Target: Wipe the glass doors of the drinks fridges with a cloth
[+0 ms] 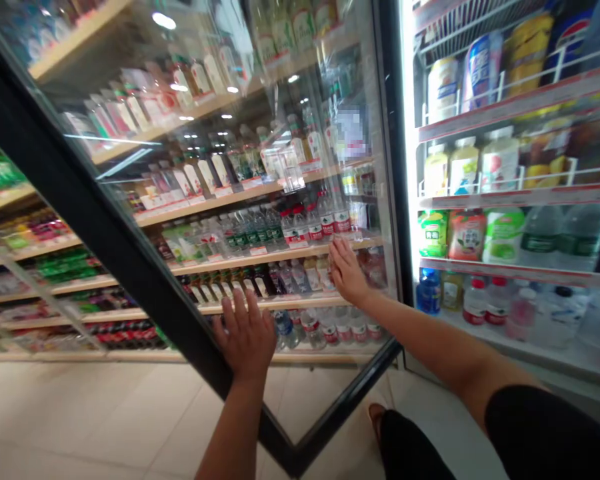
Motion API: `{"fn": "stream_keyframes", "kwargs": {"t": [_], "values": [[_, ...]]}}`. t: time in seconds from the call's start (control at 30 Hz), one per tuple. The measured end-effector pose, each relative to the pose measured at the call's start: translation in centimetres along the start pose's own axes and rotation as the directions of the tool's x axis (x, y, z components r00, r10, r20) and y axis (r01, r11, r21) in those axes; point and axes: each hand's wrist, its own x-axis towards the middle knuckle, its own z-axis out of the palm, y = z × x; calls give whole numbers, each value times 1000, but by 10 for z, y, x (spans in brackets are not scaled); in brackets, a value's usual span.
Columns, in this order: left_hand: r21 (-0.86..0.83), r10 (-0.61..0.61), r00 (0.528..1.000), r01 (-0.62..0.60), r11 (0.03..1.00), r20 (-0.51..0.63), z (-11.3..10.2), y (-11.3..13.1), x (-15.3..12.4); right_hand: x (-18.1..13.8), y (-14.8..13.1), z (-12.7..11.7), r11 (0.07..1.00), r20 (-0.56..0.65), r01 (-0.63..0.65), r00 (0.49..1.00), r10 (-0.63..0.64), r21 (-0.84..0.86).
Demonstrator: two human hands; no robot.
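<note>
A glass cooler door [300, 420] with a black frame stands swung out in front of me. My left hand [247, 333] lies with fingers spread against the glass near the frame's left side. Higher and to the right, my right hand [347, 270] is stretched out flat at the glass, its fingers pointing up. Neither hand holds anything. Through the pane I see shelves of bottles, among them red-labelled water bottles [325, 217] just above my right hand.
To the right is the lit cooler with wire-railed shelves [520, 270] of bottles and cans. Long wooden drink shelves [65, 288] run along the left and behind the glass. Pale floor tiles [95, 413] lie below, and one of my feet [377, 415] shows beside the door's lower corner.
</note>
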Motion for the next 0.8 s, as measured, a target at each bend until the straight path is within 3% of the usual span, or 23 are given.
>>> {"fn": "stream_keyframes", "kwargs": {"t": [0.1,0.17,0.27,0.37,0.43,0.5,0.57,0.63,0.67,0.73,0.8], "values": [[-24,-7,1000,7,1000,-6,0,0,1,46,1,0,998,-14,56,998,-56,23],[-35,-12,1000,12,999,-4,0,0,1,75,17,-1,1000,-94,13,996,-11,25],[-54,-25,1000,25,998,4,0,0,0,93,58,-10,980,-204,-197,958,199,30],[-92,-48,999,50,995,18,0,1,-1,94,105,-28,884,-274,-465,844,462,59],[-100,-49,999,50,994,15,0,1,-1,105,125,-40,851,-286,-522,808,515,61],[-104,-45,999,45,994,2,0,1,-1,126,127,-44,872,-273,-488,834,479,40],[-103,-36,999,35,994,-8,0,2,-1,147,105,-38,903,-252,-429,872,420,19],[-85,-16,1000,14,996,-21,1,2,0,154,58,-23,939,-214,-344,917,336,-3],[-65,2,999,-5,998,-36,1,2,0,148,29,-13,963,-175,-270,949,263,-15],[-8,64,994,-65,998,-91,1,0,0,120,-34,6,999,2,-4,1000,4,-39],[34,149,976,-145,989,-157,0,-4,-1,80,-90,21,972,189,236,953,-235,21]]}}
